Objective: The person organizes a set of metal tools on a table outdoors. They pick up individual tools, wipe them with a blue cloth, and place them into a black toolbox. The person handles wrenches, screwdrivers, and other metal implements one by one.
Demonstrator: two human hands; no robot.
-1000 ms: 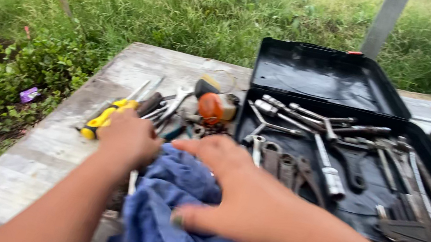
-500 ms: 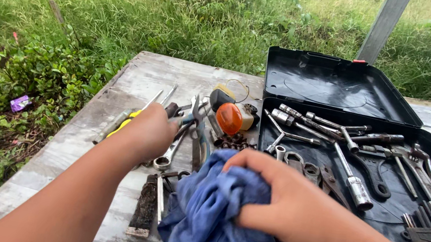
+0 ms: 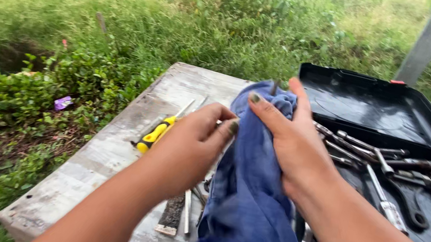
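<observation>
Grey plank table [image 3: 102,160] at the edge of tall grass; a pale post [image 3: 427,43] stands behind. Open black case [image 3: 372,101] on the right side of the table, lid tipped back, tray full of steel wrenches [image 3: 396,170] and sockets. Left of the case, loose on the boards: a yellow-handled screwdriver [image 3: 157,134], a flat file [image 3: 171,213] and other small tools, partly hidden behind the left hand and the cloth. A purple scrap [image 3: 62,103] lies in the weeds to the left. No labels or signs legible.

Blue cloth [image 3: 251,204] held up above the table's middle, hanging in folds and blocking the case's near left corner.

Right hand [image 3: 289,140]: fingers curled loosely around the cloth's top, thumb stretched across the front of it.

Left hand [image 3: 190,146]: fingers curled inward, fingertips meeting the cloth's left edge; whether they hold a tool, cannot tell.
</observation>
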